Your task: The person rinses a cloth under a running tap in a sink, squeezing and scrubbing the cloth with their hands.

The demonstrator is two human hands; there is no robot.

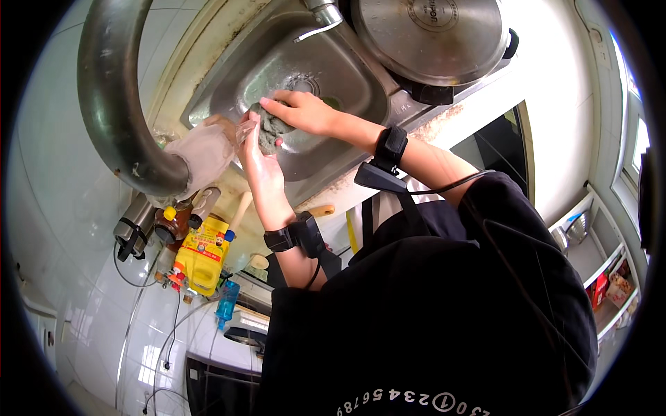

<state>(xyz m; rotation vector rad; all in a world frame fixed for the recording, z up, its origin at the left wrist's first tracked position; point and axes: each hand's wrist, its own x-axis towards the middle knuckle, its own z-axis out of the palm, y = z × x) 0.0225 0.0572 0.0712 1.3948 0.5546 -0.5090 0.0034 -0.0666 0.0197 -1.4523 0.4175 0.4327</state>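
Both my hands meet over the stainless steel sink (333,67), around a crumpled grey-green cloth (270,127). The cloth lies against the palm side of my left hand (260,153), whose fingers wrap its edge. From above, my right hand (302,110) presses on it with bent fingers. The metal faucet (325,14) reaches over the far side of the basin, past the drain (303,84). Whether water runs from it I cannot tell. A small green piece (330,103) lies in the basin near the drain.
A large steel pot lid (432,36) covers a pot right of the sink. At the left stand a yellow plastic jug (200,260), a steel flask (132,226) and a blue bottle (227,304). A thick metal pipe (109,99) curves close by on the left. A wooden handle (321,210) shows near the counter edge.
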